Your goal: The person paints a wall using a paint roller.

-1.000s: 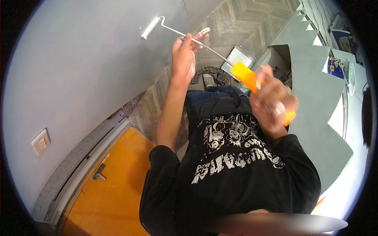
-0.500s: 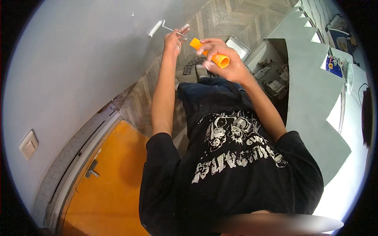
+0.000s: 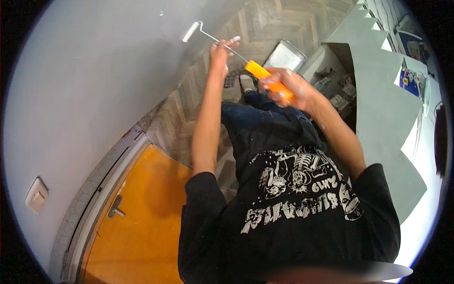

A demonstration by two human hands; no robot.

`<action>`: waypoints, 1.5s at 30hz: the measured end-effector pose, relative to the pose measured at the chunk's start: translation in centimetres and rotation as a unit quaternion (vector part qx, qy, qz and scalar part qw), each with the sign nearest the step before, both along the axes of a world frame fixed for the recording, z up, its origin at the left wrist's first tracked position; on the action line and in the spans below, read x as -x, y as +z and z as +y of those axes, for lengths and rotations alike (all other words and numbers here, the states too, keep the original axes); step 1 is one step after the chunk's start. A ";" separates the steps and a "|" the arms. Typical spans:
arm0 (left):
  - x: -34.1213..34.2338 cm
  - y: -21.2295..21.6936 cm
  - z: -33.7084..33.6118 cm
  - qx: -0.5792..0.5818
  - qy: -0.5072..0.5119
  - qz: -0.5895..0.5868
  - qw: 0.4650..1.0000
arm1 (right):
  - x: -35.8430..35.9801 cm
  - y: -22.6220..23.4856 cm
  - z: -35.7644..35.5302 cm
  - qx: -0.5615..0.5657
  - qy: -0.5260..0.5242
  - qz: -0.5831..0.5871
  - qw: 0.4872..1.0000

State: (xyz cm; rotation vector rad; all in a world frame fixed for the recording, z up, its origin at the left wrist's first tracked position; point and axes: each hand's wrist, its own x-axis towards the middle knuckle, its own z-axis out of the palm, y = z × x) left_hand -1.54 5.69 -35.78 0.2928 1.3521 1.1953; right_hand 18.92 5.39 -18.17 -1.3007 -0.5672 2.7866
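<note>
A paint roller (image 3: 191,32) with a narrow white sleeve lies against or very near the grey wall at the upper left. From it a bent metal rod runs down to an orange handle (image 3: 258,71). My right hand (image 3: 297,89) is closed around that handle, its fingers smeared with white paint. Further up, my left hand (image 3: 219,57) steadies the rod with some fingers bent about it and others stretched past it. White paint marks its fingertips too.
A paint tray (image 3: 285,57) with white in it sits on the herringbone wood floor (image 3: 265,23). Grey stepped edging (image 3: 383,123) rises on the right, with a dark recess of clutter (image 3: 336,90) and a blue-labelled bucket (image 3: 410,82). An orange door (image 3: 142,227) and a wall switch (image 3: 37,195) are at lower left.
My right hand has drawn down and to the right with the handle, and its fingers wrap it more closely. The view has shifted slightly; the roller stays at nearly the same wall spot.
</note>
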 end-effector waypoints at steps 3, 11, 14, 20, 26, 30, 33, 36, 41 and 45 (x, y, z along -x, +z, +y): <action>-0.9 3.5 -0.9 -0.040 -0.015 0.022 0.999 | -1.9 5.1 -0.3 -0.086 0.014 -0.076 0.993; -6.0 24.4 -3.1 -0.182 -0.003 0.000 0.983 | -11.5 19.6 -3.9 -0.130 -0.046 -0.074 0.988; -6.1 26.3 -4.0 -0.230 -0.006 -0.046 0.972 | -11.9 20.4 -6.3 -0.136 -0.071 0.000 0.988; -2.6 22.8 -6.5 -0.162 -0.064 -0.058 0.983 | -7.6 17.6 -9.4 -0.076 -0.042 -0.043 0.995; -1.8 17.4 -4.4 -0.096 -0.127 0.009 0.987 | -4.7 13.7 -10.7 -0.173 -0.034 -0.054 0.983; -3.5 20.4 -7.0 -0.088 -0.124 0.025 0.988 | -7.8 14.4 -12.8 -0.155 -0.068 0.001 0.986; -2.9 27.7 -9.4 -0.118 -0.112 0.051 0.985 | -8.7 18.3 -15.0 -0.172 -0.070 0.054 0.981; -2.3 28.1 -10.0 -0.134 -0.163 0.066 0.975 | -8.7 17.8 -16.2 -0.182 -0.061 0.036 0.981; -1.3 21.5 -7.9 -0.104 -0.210 0.029 0.972 | -6.7 13.8 -16.0 -0.201 -0.082 0.010 0.976; -0.3 18.8 -6.4 -0.077 -0.243 0.027 0.966 | -4.9 11.1 -15.9 -0.272 -0.075 -0.015 0.959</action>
